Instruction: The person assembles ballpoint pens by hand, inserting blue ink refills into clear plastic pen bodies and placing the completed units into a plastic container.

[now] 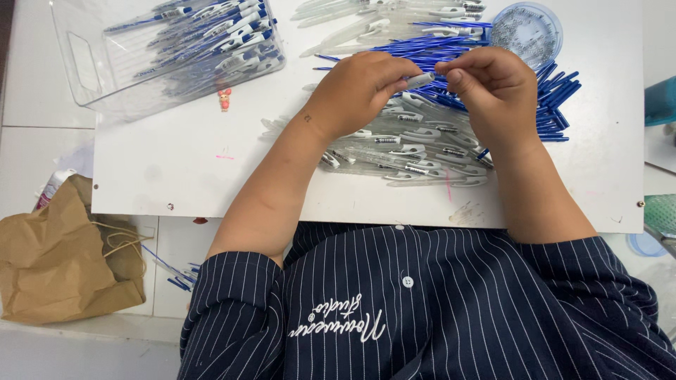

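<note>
Spreading under the grip, a white work board is carrying heaps too tangled to count: clear pen barrels directly below the hands, blue refills behind and to their right. One clear bin of finished pens is sitting far left of the grip, one round lidded tub just beyond it. Left hand and right hand are together pinching one pen part; assembly appears underway, likely calling next for careful alignment.

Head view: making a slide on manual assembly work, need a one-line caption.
Left hand and right hand hold a clear pen barrel above piled pen parts.
</note>
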